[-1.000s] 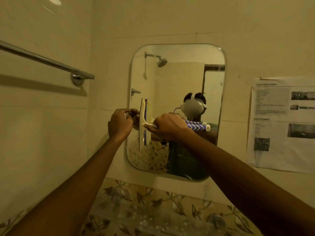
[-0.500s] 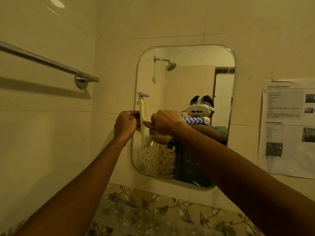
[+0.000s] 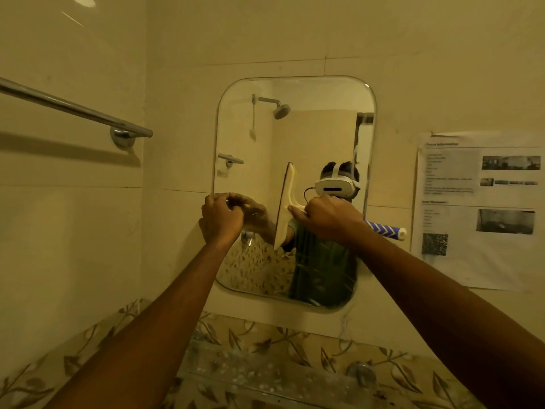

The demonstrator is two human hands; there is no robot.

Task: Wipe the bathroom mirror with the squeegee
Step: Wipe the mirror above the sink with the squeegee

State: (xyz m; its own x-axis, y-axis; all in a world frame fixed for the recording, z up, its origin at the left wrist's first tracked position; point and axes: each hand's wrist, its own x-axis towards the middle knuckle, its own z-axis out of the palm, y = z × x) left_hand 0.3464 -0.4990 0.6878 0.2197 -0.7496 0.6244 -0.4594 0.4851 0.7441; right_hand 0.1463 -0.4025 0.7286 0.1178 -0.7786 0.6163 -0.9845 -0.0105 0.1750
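Right hand [image 3: 330,216] wraps tight round the handle of the squeegee [image 3: 285,202], its blue-and-white grip poking out to the right past the knuckles. The pale blade stands nearly upright, top leaning slightly right, against the mirror [image 3: 309,128] near the middle of the glass. Left hand [image 3: 221,219] is at the mirror's left edge, fingers curled; can't tell whether it pinches anything. Towel bar [image 3: 73,110] on the left wall, printed notice [image 3: 477,208] to the right.
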